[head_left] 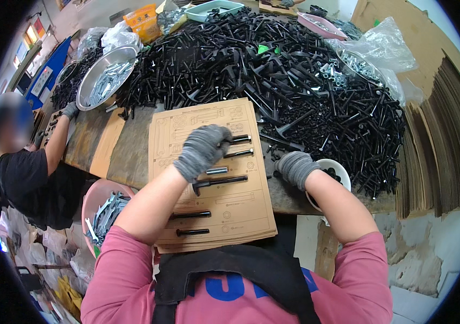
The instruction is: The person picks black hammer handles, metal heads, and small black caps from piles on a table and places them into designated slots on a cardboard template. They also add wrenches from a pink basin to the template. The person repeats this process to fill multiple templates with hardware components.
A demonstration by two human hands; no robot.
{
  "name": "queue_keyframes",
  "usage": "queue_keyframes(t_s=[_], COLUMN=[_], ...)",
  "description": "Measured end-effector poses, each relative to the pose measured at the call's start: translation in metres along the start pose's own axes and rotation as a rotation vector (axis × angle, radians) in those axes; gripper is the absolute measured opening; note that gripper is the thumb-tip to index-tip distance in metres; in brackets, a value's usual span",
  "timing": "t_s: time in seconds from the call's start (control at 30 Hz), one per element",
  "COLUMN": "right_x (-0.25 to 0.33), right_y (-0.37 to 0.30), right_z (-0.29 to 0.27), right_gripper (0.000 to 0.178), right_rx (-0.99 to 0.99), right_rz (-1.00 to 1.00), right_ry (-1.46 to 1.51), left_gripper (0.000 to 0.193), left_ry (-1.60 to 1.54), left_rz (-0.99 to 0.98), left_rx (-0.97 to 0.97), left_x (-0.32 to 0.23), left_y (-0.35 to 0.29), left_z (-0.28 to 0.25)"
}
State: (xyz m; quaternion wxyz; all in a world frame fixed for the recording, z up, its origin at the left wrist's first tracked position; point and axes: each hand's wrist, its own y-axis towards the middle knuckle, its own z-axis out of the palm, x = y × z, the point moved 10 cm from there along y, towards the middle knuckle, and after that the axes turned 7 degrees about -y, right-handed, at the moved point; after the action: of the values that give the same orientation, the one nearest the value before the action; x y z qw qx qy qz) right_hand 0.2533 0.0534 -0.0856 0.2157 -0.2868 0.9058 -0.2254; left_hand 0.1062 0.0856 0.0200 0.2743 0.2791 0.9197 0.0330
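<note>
My left hand (204, 149), in a grey glove, is closed over a brown cardboard sheet (230, 216) printed with outlines of parts. Its fingertips pinch the left end of a black bolt (241, 139). Just below lies a second dark bolt (239, 154). Further down the sheet are a silver socket-like cylinder (217, 170), a long black bolt with a wide head (222, 182) and two more black bolts (192, 215), (192, 233). My right hand (297, 169), also gloved, is curled at the pile's near edge by a white bowl (342, 173) of black parts; its fingertips are hidden.
A large heap of black bolts and hammer-shaped pieces (213, 59) covers the table's far side. Around it stand a metal bowl of silver parts (83, 92), a pink basin of wrenches (90, 202) and stacked cardboard (440, 146). A co-worker (30, 167) works at the left.
</note>
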Motion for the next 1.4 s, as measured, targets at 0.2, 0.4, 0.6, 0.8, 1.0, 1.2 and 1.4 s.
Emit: queue_keyframes(t_s=[0.2, 0.4, 0.6, 0.8, 1.0, 1.2, 1.4], right_x=[-0.024, -0.014, -0.018, -0.003, -0.024, 0.017, 0.072], right_y=[0.001, 0.015, 0.020, 0.018, 0.024, 0.057, 0.112], right_z=[-0.026, -0.028, -0.019, -0.025, -0.050, -0.125, -0.139], right_gripper=[0.022, 0.018, 0.019, 0.018, 0.028, 0.021, 0.024], right_rx=[-0.161, -0.130, -0.185, -0.134, -0.140, -0.372, -0.113], right_rz=[0.220, 0.331, 0.323, 0.174, 0.184, 0.136, 0.230], right_ry=[0.149, 0.049, -0.008, -0.079, 0.239, 0.772, 0.453], left_gripper=[0.013, 0.018, 0.026, 0.035, 0.025, 0.020, 0.026], left_ry=[0.097, 0.480, -0.041, 0.126, 0.133, 0.082, -0.122], left_rz=[-0.082, 0.086, -0.400, -0.288, -0.232, -0.203, -0.223], left_rx=[-0.005, 0.195, 0.170, 0.101, 0.052, 0.005, 0.248], left_x=[0.075, 0.083, 0.130, 0.098, 0.108, 0.109, 0.121], left_y=[-0.037, -0.035, -0.048, -0.044, -0.031, -0.032, -0.034], left_z=[-0.029, -0.002, 0.003, 0.001, 0.016, 0.011, 0.013])
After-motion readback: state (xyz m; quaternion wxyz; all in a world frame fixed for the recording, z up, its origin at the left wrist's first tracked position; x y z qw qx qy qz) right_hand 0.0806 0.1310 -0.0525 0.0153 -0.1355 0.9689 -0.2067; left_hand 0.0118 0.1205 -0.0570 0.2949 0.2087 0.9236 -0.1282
